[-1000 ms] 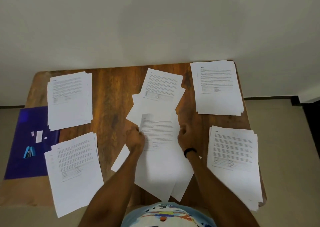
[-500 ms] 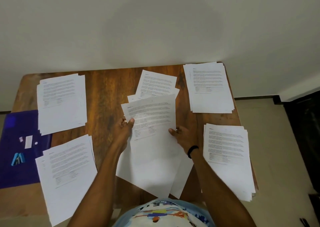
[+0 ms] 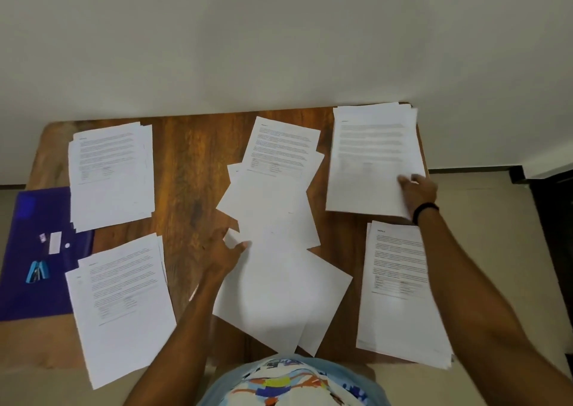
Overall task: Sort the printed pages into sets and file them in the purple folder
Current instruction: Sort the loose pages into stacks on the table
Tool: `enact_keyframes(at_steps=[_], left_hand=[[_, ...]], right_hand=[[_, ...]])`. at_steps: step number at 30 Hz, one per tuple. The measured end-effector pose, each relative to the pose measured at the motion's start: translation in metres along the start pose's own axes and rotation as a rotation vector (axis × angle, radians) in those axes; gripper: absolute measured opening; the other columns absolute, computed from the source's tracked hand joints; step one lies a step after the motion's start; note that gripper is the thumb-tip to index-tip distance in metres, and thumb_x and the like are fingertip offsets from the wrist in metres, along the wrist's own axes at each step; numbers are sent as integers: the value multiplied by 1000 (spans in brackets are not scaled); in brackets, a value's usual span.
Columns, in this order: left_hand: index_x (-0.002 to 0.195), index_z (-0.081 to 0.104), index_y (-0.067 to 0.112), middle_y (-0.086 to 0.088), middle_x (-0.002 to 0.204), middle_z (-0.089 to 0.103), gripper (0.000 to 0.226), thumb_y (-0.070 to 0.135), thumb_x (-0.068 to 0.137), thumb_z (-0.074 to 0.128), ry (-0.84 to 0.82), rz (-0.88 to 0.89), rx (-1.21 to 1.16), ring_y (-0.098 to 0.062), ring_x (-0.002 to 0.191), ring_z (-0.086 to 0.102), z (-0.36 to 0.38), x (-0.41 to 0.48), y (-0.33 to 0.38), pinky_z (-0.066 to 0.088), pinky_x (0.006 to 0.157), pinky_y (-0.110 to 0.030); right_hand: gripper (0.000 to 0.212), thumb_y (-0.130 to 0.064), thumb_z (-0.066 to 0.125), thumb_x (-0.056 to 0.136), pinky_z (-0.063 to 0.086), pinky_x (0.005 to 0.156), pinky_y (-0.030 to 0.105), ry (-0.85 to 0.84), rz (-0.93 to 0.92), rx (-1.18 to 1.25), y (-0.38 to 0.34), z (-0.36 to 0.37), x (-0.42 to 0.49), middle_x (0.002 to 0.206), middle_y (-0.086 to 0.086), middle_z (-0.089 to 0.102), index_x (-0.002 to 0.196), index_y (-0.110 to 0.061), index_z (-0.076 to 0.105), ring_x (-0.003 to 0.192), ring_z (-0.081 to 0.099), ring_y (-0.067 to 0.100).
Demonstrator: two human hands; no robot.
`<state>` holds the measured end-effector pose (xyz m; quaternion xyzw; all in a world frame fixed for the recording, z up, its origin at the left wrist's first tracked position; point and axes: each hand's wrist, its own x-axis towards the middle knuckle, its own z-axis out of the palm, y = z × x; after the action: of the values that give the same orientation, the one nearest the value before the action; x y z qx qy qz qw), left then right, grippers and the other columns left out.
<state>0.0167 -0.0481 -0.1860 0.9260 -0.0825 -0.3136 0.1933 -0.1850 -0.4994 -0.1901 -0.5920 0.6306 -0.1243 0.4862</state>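
1. Wooden table [image 3: 192, 163], seen from the head camera. Printed pages lie in four squared stacks: far left stack [image 3: 111, 173], near left stack [image 3: 124, 306], far right stack [image 3: 372, 163] and near right stack [image 3: 400, 287]. A fanned centre pile [image 3: 273, 219] lies between them.
2. Purple folder [image 3: 34, 250], flat at the table's left edge. Both left stacks overlap it, and a blue stapler [image 3: 37, 271] rests on it.
3. Right hand [image 3: 417, 193], with a black wristband [image 3: 427, 211], at the near right corner of the far right stack. The thumb lies over the top sheet [image 3: 369, 188]. The fingers appear to be beneath it, in a pinch.
4. Left hand [image 3: 226, 250], at the left edge of the centre pile. A sheet corner sits between the thumb and the curled fingers.
5. Handling, as judged: single sheets are light, limp and smooth. They slide over one another and crease easily. A lone sheet is best pinched at a corner or edge. A whole stack is best squared and gripped along both long sides.
6. Writing: each printed face shows a short heading, paragraphs and a small table, all too small and blurred to read. The white label [image 3: 55, 242] on the folder carries no legible text, and no brand is visible.
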Motion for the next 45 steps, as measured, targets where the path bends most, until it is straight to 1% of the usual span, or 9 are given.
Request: enact_keyframes(at_steps=[4,10,14,20,23,27,33,38,45], left_hand=[[154,18,15,-8,160,28,105,59,77,74,-9,-216,69,-33,144,33,19,-32,3,29,117,-44],[154,15,19,-7,159,29,113,58,70,80,47,-317,79,-34,143,34,36,-34,-19,31,118,-47],[155,13,17,-8,160,26,112,56,74,78,31,-312,102,-35,144,31,37,-31,-18,28,119,-46],[153,19,13,-11,157,31,105,50,76,80,4,-295,111,-36,142,34,34,-23,-18,30,117,-45],[140,41,9,-15,140,48,73,39,83,77,36,-230,13,-38,129,48,23,-22,-16,40,107,-44],[98,54,24,-1,96,58,8,30,95,58,31,-81,133,-27,98,63,0,-25,-18,44,79,-34],[105,58,14,-11,105,65,8,20,101,54,25,0,-281,-29,99,62,-12,-41,-18,48,86,-33],[121,56,27,-5,115,69,35,42,90,64,-16,-64,-784,-28,105,69,-28,-54,-20,59,86,-44],[126,56,26,2,132,59,71,71,73,70,-299,-39,-1045,-19,126,56,-46,-84,16,52,96,-34]], right_hand=[[44,-32,72,87,50,99,39,33,-34,-200,-13,-14,64,120,14,67,116,1,68,114,63,33],[46,-25,60,96,41,102,46,213,-35,-494,-24,9,73,133,26,55,135,-2,50,125,49,42],[41,-13,55,97,40,104,43,345,-251,-355,-27,44,18,128,19,59,137,-9,49,123,52,34],[36,-42,52,98,50,95,38,-167,-402,-436,32,127,-159,115,9,68,120,-15,63,111,63,29],[78,-62,61,88,36,113,42,-405,-394,-747,84,155,-226,141,13,50,145,-12,43,132,43,30],[101,-69,71,74,36,112,49,-366,-472,-964,107,165,-257,143,19,47,149,-11,37,132,41,35],[88,-62,71,79,35,109,38,-369,-476,-929,90,161,-266,135,12,51,147,-15,41,125,43,28],[43,-32,64,96,49,100,36,-448,-495,-624,66,154,-275,123,10,63,135,-15,55,114,59,26],[30,-24,57,101,60,87,38,-169,-733,-524,12,162,-338,110,13,69,126,-10,65,97,67,26]])
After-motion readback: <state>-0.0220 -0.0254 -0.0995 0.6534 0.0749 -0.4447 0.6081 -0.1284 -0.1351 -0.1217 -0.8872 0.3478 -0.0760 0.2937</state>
